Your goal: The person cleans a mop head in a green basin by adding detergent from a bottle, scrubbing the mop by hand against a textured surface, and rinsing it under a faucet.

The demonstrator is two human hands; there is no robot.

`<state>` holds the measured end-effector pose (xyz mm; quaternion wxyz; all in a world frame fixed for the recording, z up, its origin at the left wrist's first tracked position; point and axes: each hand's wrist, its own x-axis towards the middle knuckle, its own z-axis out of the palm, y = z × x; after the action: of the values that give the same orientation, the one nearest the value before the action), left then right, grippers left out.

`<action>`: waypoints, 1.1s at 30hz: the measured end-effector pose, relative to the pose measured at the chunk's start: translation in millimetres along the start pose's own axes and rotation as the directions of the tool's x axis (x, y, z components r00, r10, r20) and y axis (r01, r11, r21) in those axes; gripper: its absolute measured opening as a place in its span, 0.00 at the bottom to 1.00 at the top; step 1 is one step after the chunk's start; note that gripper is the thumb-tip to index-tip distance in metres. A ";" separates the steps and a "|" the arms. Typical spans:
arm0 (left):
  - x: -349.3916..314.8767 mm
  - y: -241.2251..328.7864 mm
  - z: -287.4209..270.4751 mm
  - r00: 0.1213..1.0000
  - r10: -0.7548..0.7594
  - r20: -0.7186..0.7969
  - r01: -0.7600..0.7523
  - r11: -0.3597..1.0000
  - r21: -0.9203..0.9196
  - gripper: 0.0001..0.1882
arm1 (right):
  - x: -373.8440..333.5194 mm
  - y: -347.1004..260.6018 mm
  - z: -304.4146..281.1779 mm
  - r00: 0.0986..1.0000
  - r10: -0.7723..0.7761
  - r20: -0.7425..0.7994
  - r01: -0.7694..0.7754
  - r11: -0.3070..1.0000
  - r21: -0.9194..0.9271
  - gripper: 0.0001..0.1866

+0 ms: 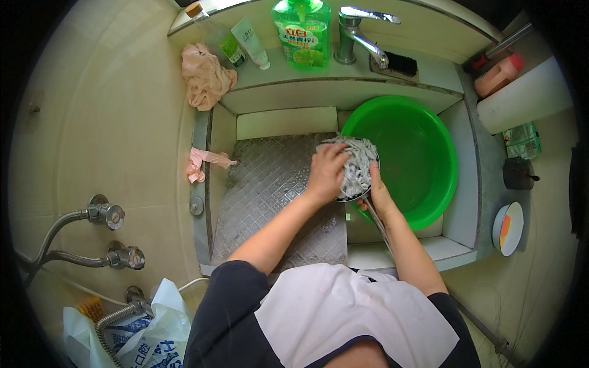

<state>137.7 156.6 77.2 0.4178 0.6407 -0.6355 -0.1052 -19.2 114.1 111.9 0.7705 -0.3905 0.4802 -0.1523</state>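
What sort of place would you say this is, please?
It looks like a household washing area, perhaps a laundry sink: a chrome faucet stands at the back of a basin that holds a ridged slab and a round green tub.

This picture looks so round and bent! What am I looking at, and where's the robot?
There's no robot: a person works bare-handed. The picture comes from the left of two wide fisheye cameras worn on their head, looking down, so straight edges curve. The left hand lies on the grey-white strands of a mop head, while the right hand grips its side. In the sink are a ridged slab and a green basin. Behind stand a green bottle and a tap.
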 end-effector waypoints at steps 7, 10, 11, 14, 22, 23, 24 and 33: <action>18.9 12.9 -5.8 0.982 -0.016 0.188 0.002 0.997 0.075 0.22 | 12.3 22.8 -9.4 0.998 -0.030 -0.054 0.024 0.994 -0.109 0.37; 29.4 3.1 0.8 0.996 -0.042 0.082 0.041 0.999 0.012 0.19 | 13.0 22.7 -11.4 0.993 -0.099 -0.065 0.081 0.970 -0.228 0.37; 30.3 -0.7 -0.8 0.996 -0.018 0.083 0.014 0.999 0.047 0.16 | 12.6 21.4 -10.6 0.991 -0.114 -0.072 0.095 0.970 -0.222 0.36; 30.6 -24.8 5.8 0.972 -0.127 -0.197 0.116 0.991 -0.066 0.12 | 12.3 21.4 -6.9 0.988 -0.129 -0.089 0.102 0.961 -0.258 0.36; 26.8 47.9 -6.5 0.973 -0.224 0.056 0.228 0.969 -0.096 0.32 | 13.3 27.8 -5.7 0.926 -0.372 0.057 0.340 0.762 -0.551 0.33; 30.6 52.3 0.6 0.949 -0.314 0.033 0.315 0.949 -0.015 0.31 | 8.1 22.0 0.0 0.932 -0.351 0.087 0.328 0.720 -0.612 0.33; 35.7 53.4 5.0 0.916 -0.400 0.003 0.399 0.915 0.063 0.30 | 5.2 18.2 3.0 0.938 -0.327 0.113 0.316 0.673 -0.669 0.34; 43.3 -22.6 3.5 0.864 -0.475 -0.170 0.428 0.868 -0.250 0.07 | 11.4 16.3 4.6 0.892 -0.442 0.099 0.417 0.716 -0.560 0.33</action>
<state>159.2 112.5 77.0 0.5141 0.7336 -0.4011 -0.1915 -11.8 119.8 93.7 0.5523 -0.6986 0.4155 -0.1852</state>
